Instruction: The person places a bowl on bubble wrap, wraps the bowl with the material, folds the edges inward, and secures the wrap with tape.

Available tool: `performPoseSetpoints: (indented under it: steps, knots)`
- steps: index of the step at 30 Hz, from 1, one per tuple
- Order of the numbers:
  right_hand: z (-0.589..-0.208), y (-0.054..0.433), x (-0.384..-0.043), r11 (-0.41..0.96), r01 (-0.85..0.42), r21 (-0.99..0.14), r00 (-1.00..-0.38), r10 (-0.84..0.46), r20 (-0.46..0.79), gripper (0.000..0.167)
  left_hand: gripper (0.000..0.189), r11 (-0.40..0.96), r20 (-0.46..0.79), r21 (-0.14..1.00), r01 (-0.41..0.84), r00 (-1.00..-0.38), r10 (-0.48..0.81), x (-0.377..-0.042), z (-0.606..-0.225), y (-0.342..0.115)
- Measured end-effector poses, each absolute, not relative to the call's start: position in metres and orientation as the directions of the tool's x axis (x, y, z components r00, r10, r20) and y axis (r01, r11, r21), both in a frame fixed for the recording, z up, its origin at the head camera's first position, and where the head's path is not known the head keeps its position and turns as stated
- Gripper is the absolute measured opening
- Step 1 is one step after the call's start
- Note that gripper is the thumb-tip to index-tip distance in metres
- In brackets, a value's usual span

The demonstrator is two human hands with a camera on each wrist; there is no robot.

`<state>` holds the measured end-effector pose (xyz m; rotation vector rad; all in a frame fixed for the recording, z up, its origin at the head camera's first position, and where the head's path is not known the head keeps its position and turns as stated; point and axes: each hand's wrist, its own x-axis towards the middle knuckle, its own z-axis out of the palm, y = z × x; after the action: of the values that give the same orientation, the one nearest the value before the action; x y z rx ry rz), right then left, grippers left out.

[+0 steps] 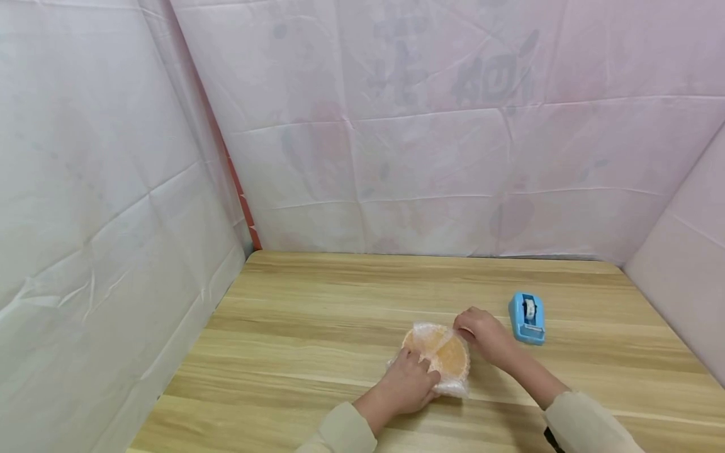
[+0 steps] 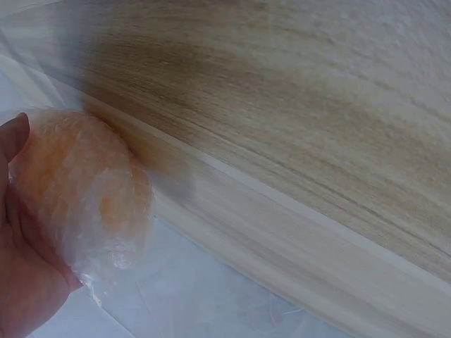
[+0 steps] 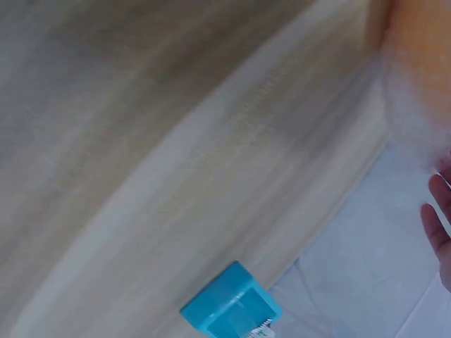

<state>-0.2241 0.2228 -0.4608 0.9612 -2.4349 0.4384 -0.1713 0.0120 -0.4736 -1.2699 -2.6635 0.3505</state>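
A round orange object (image 1: 452, 357) lies on the wooden table, covered in clear bubble wrap (image 1: 453, 387). My left hand (image 1: 409, 379) holds it from the near left side, fingers over its top. In the left wrist view, the wrapped object (image 2: 88, 176) bulges beside the thumb and palm of my left hand (image 2: 28, 260). At the far right edge, my right hand (image 1: 486, 335) pinches the bubble wrap with thumb and fingertips. Only some fingers of my right hand (image 3: 440, 211) show in the right wrist view, beside the wrap.
A blue tape dispenser (image 1: 527, 318) with a tape roll stands on the table (image 1: 294, 327), just right of my right hand. It also shows as a blue block (image 3: 232, 303) in the right wrist view. Pale sheets (image 1: 419, 170) hang behind the table and along both sides.
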Motion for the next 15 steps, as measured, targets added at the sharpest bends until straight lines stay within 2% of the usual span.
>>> performPoseSetpoints:
  steps: [3, 6, 8, 15]
  knots:
    - [-0.47, 0.224, -0.223, 0.688, -0.726, 0.016, -0.527, -0.571, 0.629, 0.017, 0.024, 0.613, 0.051, -0.272, 0.742, -0.625, 0.779, -0.171, -0.474, 0.012]
    - [-0.48, 0.224, -0.223, 0.666, -0.731, 0.148, -0.402, -0.595, 0.696, 0.036, 0.023, 0.62, 0.05, -0.257, 0.742, -0.63, 0.775, -0.172, -0.475, 0.012]
    - [-0.485, 0.225, -0.223, 0.659, -0.725, 0.201, -0.347, -0.602, 0.719, 0.048, 0.023, 0.625, 0.048, -0.251, 0.74, -0.635, 0.771, -0.172, -0.475, 0.012]
    - [-0.494, 0.231, -0.223, 0.579, -0.756, 0.304, -0.196, -0.644, 0.739, 0.041, 0.023, 0.626, 0.062, -0.264, 0.734, -0.635, 0.77, -0.171, -0.477, 0.013]
